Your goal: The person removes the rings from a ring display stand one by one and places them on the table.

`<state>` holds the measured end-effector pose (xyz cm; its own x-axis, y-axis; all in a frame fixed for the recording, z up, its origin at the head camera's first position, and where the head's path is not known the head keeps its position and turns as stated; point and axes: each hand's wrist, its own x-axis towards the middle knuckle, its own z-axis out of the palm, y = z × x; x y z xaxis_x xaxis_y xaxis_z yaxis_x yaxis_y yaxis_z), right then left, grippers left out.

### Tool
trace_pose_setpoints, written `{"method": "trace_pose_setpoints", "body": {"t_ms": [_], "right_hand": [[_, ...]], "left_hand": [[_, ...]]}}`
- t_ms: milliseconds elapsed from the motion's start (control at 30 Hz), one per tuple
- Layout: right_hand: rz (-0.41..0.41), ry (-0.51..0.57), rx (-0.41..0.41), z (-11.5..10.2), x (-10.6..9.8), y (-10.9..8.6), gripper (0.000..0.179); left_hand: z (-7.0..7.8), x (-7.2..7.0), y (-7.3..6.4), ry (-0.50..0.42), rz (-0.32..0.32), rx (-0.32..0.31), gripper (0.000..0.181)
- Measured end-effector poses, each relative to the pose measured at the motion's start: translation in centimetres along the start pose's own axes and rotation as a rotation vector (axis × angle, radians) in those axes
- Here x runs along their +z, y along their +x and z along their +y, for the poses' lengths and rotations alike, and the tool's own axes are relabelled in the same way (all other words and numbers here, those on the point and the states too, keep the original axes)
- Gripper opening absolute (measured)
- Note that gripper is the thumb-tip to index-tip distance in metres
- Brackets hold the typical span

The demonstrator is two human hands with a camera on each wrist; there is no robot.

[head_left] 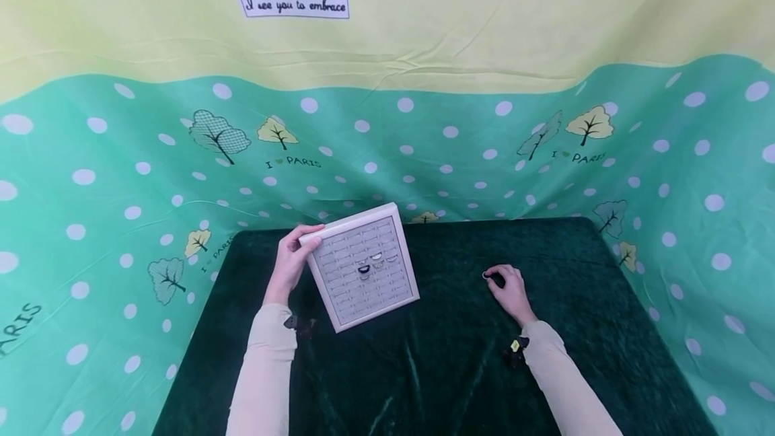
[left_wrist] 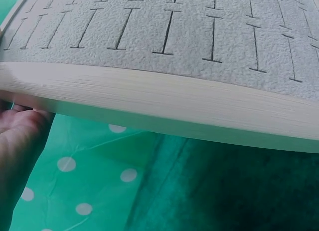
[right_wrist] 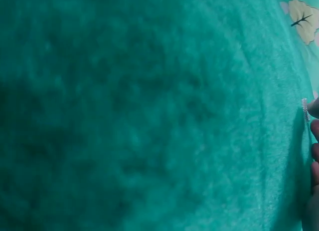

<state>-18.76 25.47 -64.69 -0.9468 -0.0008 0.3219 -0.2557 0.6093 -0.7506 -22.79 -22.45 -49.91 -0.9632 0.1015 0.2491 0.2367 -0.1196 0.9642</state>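
Note:
A ring display tray (head_left: 339, 315) with a pale wooden frame and grey slotted padding is tilted up over the dark green cloth. My left hand (head_left: 290, 262) grips its upper left corner, thumb on the front of the frame. Several rings (head_left: 377, 258) sit in slots near the middle of the padding, one with a dark face. To the right, my right hand (head_left: 510, 290) pinches a small ring (head_left: 486, 276) between thumb and fingertips. The right wrist view catches that ring (right_wrist: 305, 109) at its right edge, silvery and ridged. In the left wrist view the frame (left_wrist: 164, 94) spans across close up.
Dark green velvet cloth (head_left: 448, 369) covers the table under both arms. Behind and at both sides hangs a green, white-dotted curtain (head_left: 387, 133) with printed trees and a yellow upper band. Dark straps (head_left: 517, 345) circle the wrists over pale sleeves.

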Motion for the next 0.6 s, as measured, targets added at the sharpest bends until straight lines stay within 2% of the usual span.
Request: {"method": "trace_pose_setpoints", "body": {"t_ms": [200,333,433,600], "right_hand": [[0.074,0.067,0.107,-1.1,-0.6,-0.2,0.019],[0.114,0.071,0.176,-1.7,-0.8,-0.2,0.021],[0.117,0.084,0.193,-2.3,-0.7,-0.3,0.021],[0.122,0.112,0.175,-3.5,-0.4,-0.6,0.021]], "left_hand": [[-0.1,0.2,0.0,0.004,0.001,0.037,0.026],[-0.1,0.4,0.0,0.009,0.002,0.055,0.026],[-0.3,0.3,-0.1,0.013,0.005,0.061,0.027],[-0.6,-0.1,-0.2,0.011,-0.005,0.073,0.025]]}}
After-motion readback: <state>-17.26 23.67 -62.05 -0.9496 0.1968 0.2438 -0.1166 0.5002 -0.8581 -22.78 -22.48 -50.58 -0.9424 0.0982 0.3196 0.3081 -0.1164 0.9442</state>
